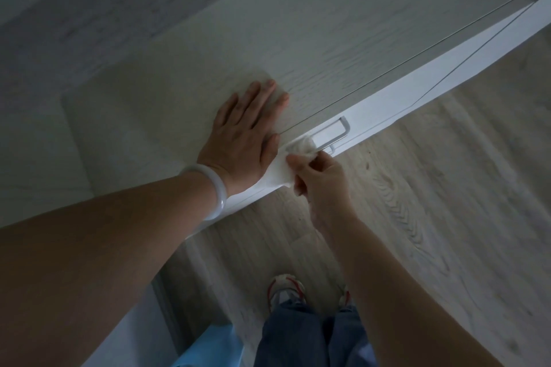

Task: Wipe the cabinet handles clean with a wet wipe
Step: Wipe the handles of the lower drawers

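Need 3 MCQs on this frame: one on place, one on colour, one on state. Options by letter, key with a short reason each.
1. Where does the left hand lie?
A. flat on the cabinet top
B. on the floor
C. round the handle

2. What colour is the bangle on the left wrist?
A. red
B. black
C. pale white

3. What is the right hand doing?
A. hanging idle
B. pinching the wet wipe against the near end of the handle
C. pulling the drawer wide open

Key: 1 A, fingers are spread flat on the wood-grain top. 2 C, the ring on the wrist is pale and glossy. 3 B, thumb and fingers close on the wipe where it meets the metal bar.
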The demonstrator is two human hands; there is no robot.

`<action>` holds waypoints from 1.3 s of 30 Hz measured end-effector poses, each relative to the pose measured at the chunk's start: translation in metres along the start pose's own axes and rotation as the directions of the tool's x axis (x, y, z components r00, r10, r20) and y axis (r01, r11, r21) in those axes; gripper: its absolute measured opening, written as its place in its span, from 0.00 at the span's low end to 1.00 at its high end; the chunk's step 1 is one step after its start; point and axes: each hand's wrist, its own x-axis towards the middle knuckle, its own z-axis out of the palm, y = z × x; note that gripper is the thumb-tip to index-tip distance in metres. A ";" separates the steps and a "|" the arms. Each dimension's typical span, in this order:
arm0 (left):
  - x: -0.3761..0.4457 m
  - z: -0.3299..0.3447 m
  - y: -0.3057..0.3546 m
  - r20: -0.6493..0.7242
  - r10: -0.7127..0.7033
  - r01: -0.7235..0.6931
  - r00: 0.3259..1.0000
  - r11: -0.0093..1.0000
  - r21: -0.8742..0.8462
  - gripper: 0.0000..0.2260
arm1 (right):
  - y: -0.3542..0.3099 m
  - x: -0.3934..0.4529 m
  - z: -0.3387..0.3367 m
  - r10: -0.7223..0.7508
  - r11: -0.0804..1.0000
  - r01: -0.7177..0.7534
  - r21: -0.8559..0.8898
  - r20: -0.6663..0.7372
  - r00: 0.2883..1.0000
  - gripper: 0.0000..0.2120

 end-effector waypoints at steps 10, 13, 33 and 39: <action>0.000 0.001 0.000 -0.006 -0.005 0.005 1.000 1.000 -0.017 0.26 | 0.001 -0.004 0.024 -0.020 1.000 0.016 -0.018 -0.223 0.975 0.11; 0.000 0.001 -0.001 -0.011 -0.005 0.004 1.000 1.000 -0.020 0.26 | -0.016 0.010 0.005 -0.064 0.998 0.060 -0.022 -0.302 0.951 0.11; 0.000 0.000 0.000 -0.003 0.007 -0.007 1.000 0.999 -0.034 0.26 | -0.024 0.011 -0.004 -0.163 0.966 0.076 -0.248 -0.351 0.922 0.09; -0.001 -0.001 0.001 0.004 0.003 -0.003 1.000 1.000 -0.020 0.26 | -0.025 0.007 -0.009 0.014 0.989 0.016 0.147 -0.200 0.980 0.06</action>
